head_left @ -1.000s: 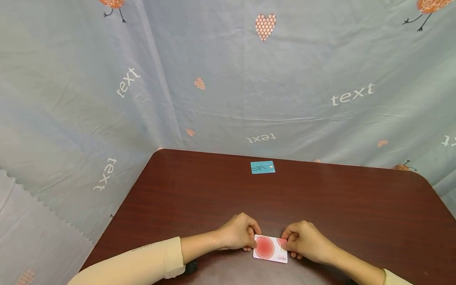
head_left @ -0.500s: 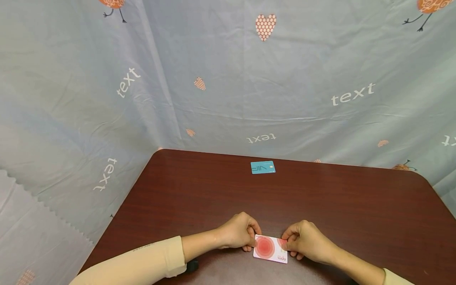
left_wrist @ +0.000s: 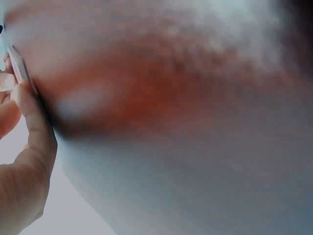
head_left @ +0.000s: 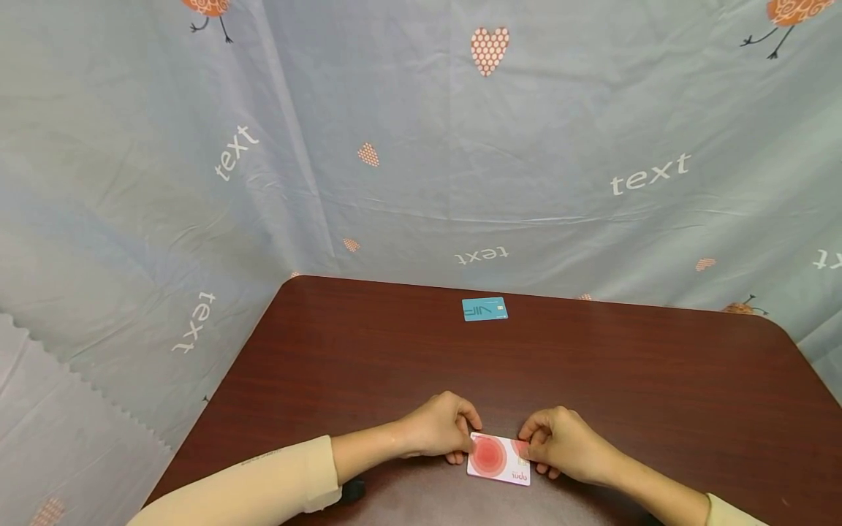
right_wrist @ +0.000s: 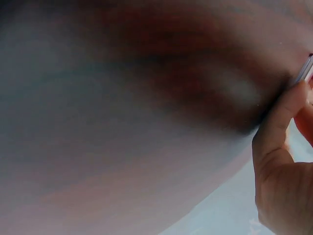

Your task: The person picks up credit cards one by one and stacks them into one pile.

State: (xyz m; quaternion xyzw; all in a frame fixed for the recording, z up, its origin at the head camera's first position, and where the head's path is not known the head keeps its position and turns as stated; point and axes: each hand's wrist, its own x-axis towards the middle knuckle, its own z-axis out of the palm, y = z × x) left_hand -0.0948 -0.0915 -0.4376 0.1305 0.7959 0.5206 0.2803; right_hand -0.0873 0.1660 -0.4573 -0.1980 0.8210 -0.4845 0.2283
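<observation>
A white card (head_left: pixel 488 459) with pink-red circles and a small chip lies low over the near part of the table in the head view. At its left edge my left hand (head_left: pixel 439 427) pinches it between thumb and fingers. My right hand (head_left: pixel 567 447) pinches the opposite edge the same way, its thumb near the chip. In the left wrist view the card's edge (left_wrist: pixel 18 66) shows as a thin strip by the left hand (left_wrist: pixel 32 147). The right wrist view shows the right hand (right_wrist: pixel 281 161) at a sliver of the card (right_wrist: pixel 304 71).
A blue card (head_left: pixel 485 309) with a chip lies near the far edge of the dark red-brown table (head_left: pixel 368 351). Behind and to the left hangs a grey-blue printed curtain (head_left: pixel 408 197). A small black object (head_left: pixel 353 490) sits beside the left sleeve.
</observation>
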